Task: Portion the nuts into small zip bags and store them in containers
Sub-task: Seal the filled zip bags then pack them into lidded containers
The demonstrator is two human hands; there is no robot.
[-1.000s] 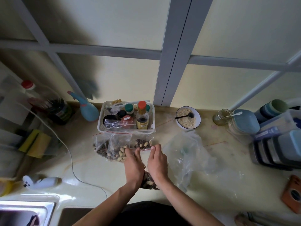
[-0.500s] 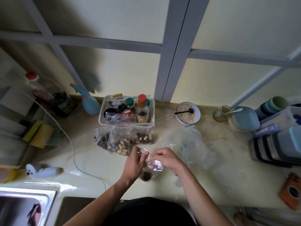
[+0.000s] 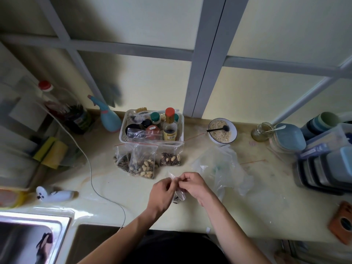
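Note:
A small clear zip bag (image 3: 179, 196) with dark seeds in its bottom hangs just above the counter. My left hand (image 3: 162, 193) and my right hand (image 3: 192, 184) pinch its top edge from either side, fingertips nearly meeting. Behind them, three filled zip bags lean by the white basket (image 3: 123, 136): a seed bag (image 3: 122, 161), a peanut-and-seed bag (image 3: 144, 164) and a smaller mixed bag (image 3: 170, 159). A crumpled clear plastic bag (image 3: 222, 168) lies right of my hands. Stacked lidded containers (image 3: 327, 168) stand at the far right.
The basket holds bottles and a brush. A bowl of grain with a black spoon (image 3: 222, 131) and a glass jar (image 3: 262, 132) sit at the back. A white cable (image 3: 91, 174) crosses the counter; a sink (image 3: 28, 237) lies at the lower left. A blue spray bottle (image 3: 108, 117) stands left of the basket.
The bag was pressed on the counter under both hands a second ago; it now hangs lifted, and my fingers have come together along its top edge.

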